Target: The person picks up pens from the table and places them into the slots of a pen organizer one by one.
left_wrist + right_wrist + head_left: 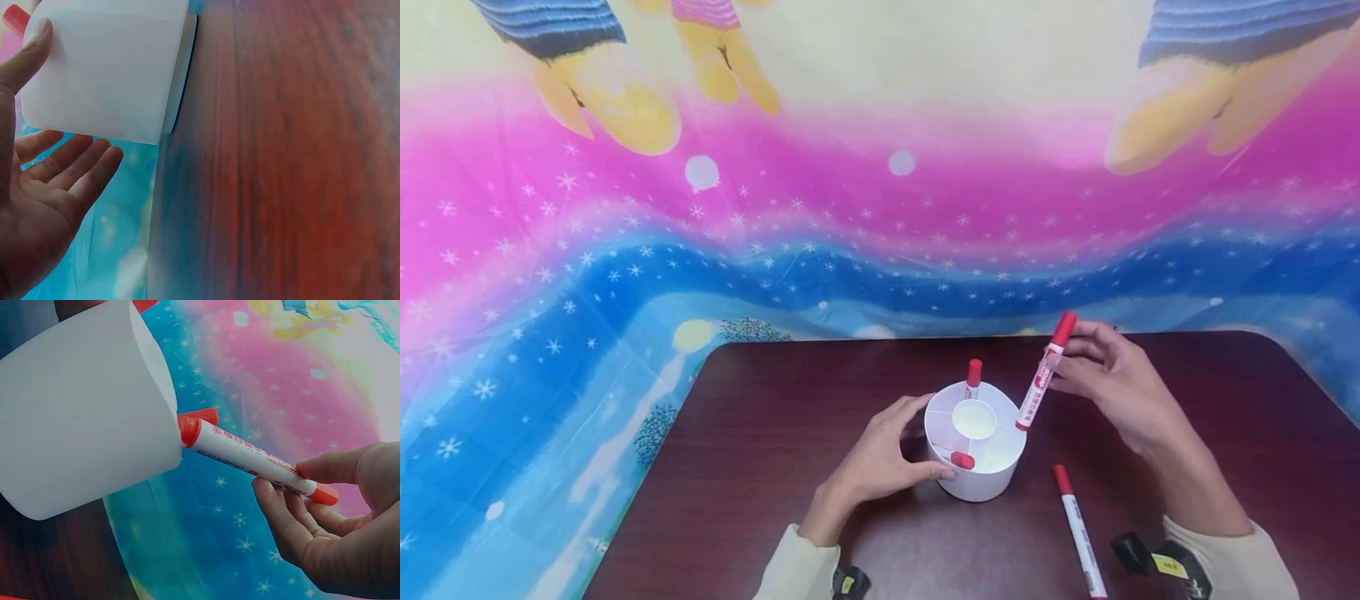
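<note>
A white round pen holder [981, 487] with a central ring and divided compartments stands on the table. My left hand [880, 454] holds it from the left, thumb against the front wall and fingers along the far side. My right hand [1123, 392] pinches a red-capped white marker [1036, 393] between thumb and fingers. That marker slants cap up, its red bottom end right at the holder's right rim, as the right wrist view shows too. Inside the holder, one marker [974, 377] stands in the back compartment and another marker [962, 460] leans in the front left one.
Another red-capped marker [1079, 529] lies on the dark wooden table [760, 483], right of the holder and near the right forearm. Behind the table hangs a colourful cloth [850, 192] with snowflakes. Black wrist devices sit at both sleeves.
</note>
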### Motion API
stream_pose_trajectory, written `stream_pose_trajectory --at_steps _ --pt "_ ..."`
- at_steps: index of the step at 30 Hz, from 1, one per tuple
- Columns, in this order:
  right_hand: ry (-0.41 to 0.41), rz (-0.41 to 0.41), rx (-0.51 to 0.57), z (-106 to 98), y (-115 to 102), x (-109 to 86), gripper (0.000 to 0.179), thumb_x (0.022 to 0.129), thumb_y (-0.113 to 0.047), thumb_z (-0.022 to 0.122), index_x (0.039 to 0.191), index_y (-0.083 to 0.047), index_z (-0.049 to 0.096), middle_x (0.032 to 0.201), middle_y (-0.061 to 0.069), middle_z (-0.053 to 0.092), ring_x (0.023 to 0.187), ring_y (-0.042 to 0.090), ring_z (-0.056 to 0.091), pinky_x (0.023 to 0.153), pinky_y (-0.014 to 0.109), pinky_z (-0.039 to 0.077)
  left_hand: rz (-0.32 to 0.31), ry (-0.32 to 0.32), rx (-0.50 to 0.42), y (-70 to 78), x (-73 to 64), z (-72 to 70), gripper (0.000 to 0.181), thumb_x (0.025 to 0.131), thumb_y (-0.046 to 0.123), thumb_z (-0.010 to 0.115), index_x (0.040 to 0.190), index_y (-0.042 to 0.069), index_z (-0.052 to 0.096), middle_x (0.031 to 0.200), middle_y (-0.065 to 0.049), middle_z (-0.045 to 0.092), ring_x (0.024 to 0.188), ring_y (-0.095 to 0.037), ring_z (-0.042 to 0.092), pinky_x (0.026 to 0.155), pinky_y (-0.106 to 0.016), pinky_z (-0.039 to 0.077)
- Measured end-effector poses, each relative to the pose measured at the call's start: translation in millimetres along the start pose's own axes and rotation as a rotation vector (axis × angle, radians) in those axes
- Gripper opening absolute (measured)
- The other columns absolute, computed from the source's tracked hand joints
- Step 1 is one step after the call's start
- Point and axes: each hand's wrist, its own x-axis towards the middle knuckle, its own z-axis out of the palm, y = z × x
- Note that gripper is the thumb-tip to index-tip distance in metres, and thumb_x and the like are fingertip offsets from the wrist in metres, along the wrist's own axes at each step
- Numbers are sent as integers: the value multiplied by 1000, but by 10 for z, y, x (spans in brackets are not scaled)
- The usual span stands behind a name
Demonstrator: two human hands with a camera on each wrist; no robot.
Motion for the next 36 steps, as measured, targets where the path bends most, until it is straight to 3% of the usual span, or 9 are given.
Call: stream_pose_trajectory --at_steps 11,27,36 --pt "16 -1 -5 66 50 1 45 103 -4 71 141 -12 48 110 -1 67 93 8 78 84 26 67 -28 0 -76 3 -16 7 96 76 34 100 158 26 51 145 9 61 130 -11 65 107 -21 56" --pt "18 26 -159 130 58 -12 65 104 -8 70 157 3 33 113 -2 65 96 5 77 85 26 67 -37 -8 -76 17 2 4 97 76 34 100 159 25 50 144 6 62 128 -13 67 106 -21 56" --pt "3 33 -180 154 76 -6 50 106 -12 68 146 4 43 111 -2 65 96 6 77 85 28 67 -44 -9 -74 19 2 5 98 76 34 100 159 25 50 143 6 62 126 -13 68 106 -21 57"
